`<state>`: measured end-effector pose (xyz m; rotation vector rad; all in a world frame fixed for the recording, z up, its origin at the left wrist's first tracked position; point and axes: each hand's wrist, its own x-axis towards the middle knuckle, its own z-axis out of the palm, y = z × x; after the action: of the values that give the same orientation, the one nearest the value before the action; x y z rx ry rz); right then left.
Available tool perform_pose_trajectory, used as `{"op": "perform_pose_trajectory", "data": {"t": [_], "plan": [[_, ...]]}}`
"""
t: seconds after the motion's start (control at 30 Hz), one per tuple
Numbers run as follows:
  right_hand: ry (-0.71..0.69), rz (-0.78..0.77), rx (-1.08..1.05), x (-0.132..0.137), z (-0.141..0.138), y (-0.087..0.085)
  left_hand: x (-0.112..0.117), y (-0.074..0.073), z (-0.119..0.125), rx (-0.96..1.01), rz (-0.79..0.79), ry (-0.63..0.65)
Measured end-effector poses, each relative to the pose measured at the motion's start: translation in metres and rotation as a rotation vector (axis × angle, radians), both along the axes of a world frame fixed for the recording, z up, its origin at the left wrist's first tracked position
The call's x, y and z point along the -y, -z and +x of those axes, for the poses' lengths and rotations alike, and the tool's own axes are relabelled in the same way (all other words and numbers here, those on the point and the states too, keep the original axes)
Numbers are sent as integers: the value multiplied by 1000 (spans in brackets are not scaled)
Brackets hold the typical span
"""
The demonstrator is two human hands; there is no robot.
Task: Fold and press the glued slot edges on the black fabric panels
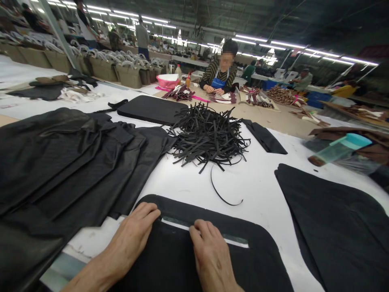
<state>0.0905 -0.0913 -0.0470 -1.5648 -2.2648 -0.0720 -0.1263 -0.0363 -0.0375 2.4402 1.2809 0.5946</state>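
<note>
A black panel with rounded corners [170, 259] lies before me on the white table. A narrow slot runs across its upper part, with a white strip [176, 224] showing in it. My left hand [136, 227] is closed, its fingers bunched on the panel by the slot's left end. Around the slot's middle, my right hand [211, 251] bends its fingers in a pinch at the panel. Both thumbs are largely hidden. Beyond the panel lies a single thin curved black strip [221, 196], with a tangled heap of black strips [209, 138] behind it.
Overlapping black pieces [69, 162] cover the left side. More black panels [337, 219] lie at right, with another stack [152, 108] behind. A bottle with a turquoise lid [340, 148] rests at far right. Across the table, a person in a blue apron [219, 83] handles maroon pieces.
</note>
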Motion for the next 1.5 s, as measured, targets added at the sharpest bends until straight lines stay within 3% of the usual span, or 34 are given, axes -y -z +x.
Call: {"op": "perform_pose_trajectory", "data": {"t": [0.17,0.33,0.47,0.77,0.9,1.07,1.3,1.5], "plan": [[5,-130,-11,-23,-27,-1,-8,2,19,-13,-95,60],[-105,-57,141,-30,-32,12,-9,9,20,-65,-69,57],[-132,-41,184,-32,-30,13,-9,9,20,-124,-62,104],[-45,-246,-4,-41,-23,2,-12,18,21,-140,-36,118],[-29,-254,-80,-38,-23,3,-12,19,21,-117,-51,103],[-15,-171,40,-31,-14,12,-14,23,20,-88,-66,98],[78,-294,-159,-19,17,7,-17,29,20,6,-125,107],[206,-381,-294,-16,22,5,-18,23,22,-6,-180,38]]}}
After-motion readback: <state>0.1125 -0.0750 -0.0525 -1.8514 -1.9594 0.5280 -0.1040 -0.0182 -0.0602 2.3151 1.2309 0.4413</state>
